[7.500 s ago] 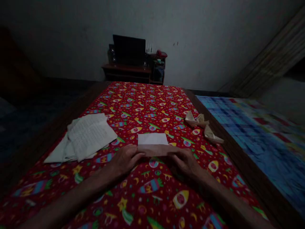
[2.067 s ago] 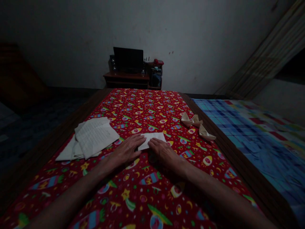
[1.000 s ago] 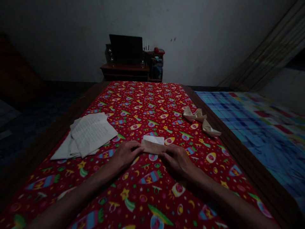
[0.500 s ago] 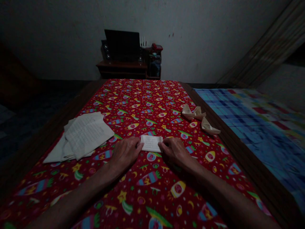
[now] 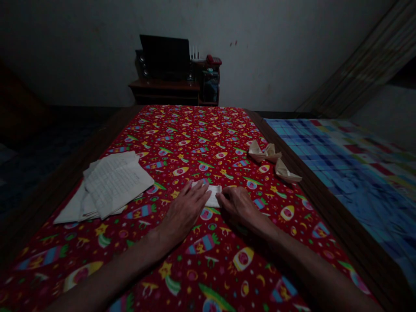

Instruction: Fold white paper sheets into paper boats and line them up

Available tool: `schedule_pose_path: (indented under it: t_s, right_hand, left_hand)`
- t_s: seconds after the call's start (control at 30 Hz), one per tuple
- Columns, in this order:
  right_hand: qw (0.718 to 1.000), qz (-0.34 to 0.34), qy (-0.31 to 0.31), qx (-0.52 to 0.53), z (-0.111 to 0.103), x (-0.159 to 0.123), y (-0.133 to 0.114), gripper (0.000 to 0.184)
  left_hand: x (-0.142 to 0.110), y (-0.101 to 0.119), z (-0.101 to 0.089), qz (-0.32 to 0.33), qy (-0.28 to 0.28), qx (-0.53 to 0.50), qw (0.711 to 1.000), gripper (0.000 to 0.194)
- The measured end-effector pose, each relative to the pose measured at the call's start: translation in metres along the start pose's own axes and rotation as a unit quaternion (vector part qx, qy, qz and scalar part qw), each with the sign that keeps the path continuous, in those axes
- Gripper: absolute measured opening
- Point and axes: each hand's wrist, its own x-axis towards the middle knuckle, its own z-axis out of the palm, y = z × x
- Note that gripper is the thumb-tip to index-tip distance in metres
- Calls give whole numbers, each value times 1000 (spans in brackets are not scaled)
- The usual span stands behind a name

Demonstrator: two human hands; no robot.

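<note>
On the near half of a long red cloth (image 5: 208,145) printed with rockets, stars and planets, a small white rectangle of folded paper (image 5: 214,199) lies flat between the person's two bare hands. The left hand (image 5: 186,209) is laid palm down with its fingers stretched out rather than curled, covering the left part of the folded paper and pressing against its top. The right hand (image 5: 239,204) is bent at the fingers, thumb and forefinger pinching the right edge of the same piece. To the left, well apart from the hands, loose off-white sheets covered in writing (image 5: 118,182) are stacked unevenly, the top ones turned at an angle to those beneath. Toward the cloth's right edge sit pale tan, boat-like folded paper shapes (image 5: 286,172) with pointed peaks, grouped close together near the dark brown border (image 5: 313,210). Beyond that border spreads a blue checked cover (image 5: 292,136). Past the far end of the red cloth, a black flat screen (image 5: 165,58) stands on a reddish-brown wooden desk (image 5: 165,86) against a grey wall (image 5: 263,65), with a red telephone (image 5: 213,60) to its right.
</note>
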Motion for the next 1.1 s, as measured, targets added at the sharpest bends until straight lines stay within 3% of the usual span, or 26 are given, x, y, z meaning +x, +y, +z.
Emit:
schedule_pose_path:
  t_s: [0.23, 0.43, 0.63, 0.77, 0.87, 0.93, 1.1]
  right_hand:
    - [1000, -6, -17, -18, -5, 1, -3, 38]
    - [999, -20, 25, -32, -2, -1, -2, 36]
    - [1000, -20, -12, 9, -3, 2, 4, 39]
    - [997, -7, 58, -46, -12, -9, -9, 35]
    - [986, -126, 79, -76, -9, -29, -20, 36]
    - [974, -206, 44, -84, -2, -43, -22, 43]
    - [968, -226, -47, -101, 2, -62, -5, 66]
  left_hand:
    - [-10, 15, 14, -2, 0, -59, 998, 48]
    - [-12, 15, 13, 4, -3, -49, 999, 48]
    - [-10, 16, 11, 4, -10, -31, 999, 46]
    - [-9, 17, 10, -4, -21, -23, 1000, 43]
    - [-9, 18, 8, -5, -19, -29, 999, 39]
    - [-9, 16, 7, 3, -17, -33, 999, 34]
    - [-12, 7, 3, 23, -35, -31, 999, 34]
